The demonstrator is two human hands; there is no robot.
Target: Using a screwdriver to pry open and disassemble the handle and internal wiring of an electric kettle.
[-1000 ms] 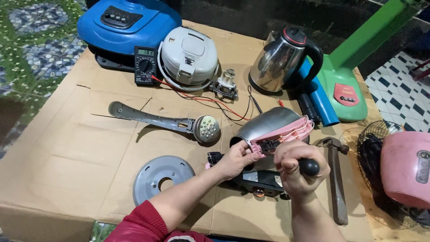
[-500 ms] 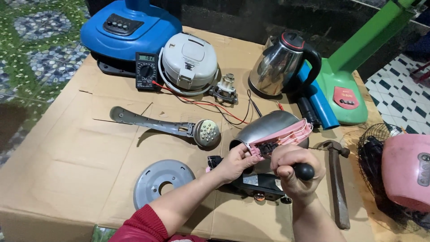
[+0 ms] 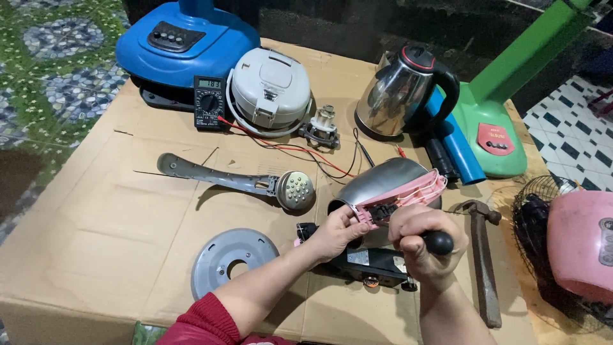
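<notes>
A steel kettle body (image 3: 378, 181) with a pink plastic base (image 3: 408, 195) lies tipped on its side in the middle of the cardboard. My left hand (image 3: 335, 231) pinches the pink rim next to a small black part set in it. My right hand (image 3: 421, 246) is closed around a tool with a round black handle end (image 3: 439, 243), held against the same spot. The tool's tip is hidden by my fingers. A black electrical part (image 3: 370, 263) lies under both hands.
A cardboard sheet (image 3: 96, 217) covers the floor. On it lie a grey round plate (image 3: 231, 260), a grey handle with a studded disc (image 3: 281, 188), a hammer (image 3: 484, 255), a multimeter (image 3: 209, 102) with red and black leads, a second kettle (image 3: 402, 92), a white appliance (image 3: 269, 89), blue (image 3: 185, 45) and green (image 3: 495, 131) fan bases, and a pink fan (image 3: 578, 246).
The view has shifted slightly. Both hands stay on the pink base, and my right hand has shifted slightly on the tool.
</notes>
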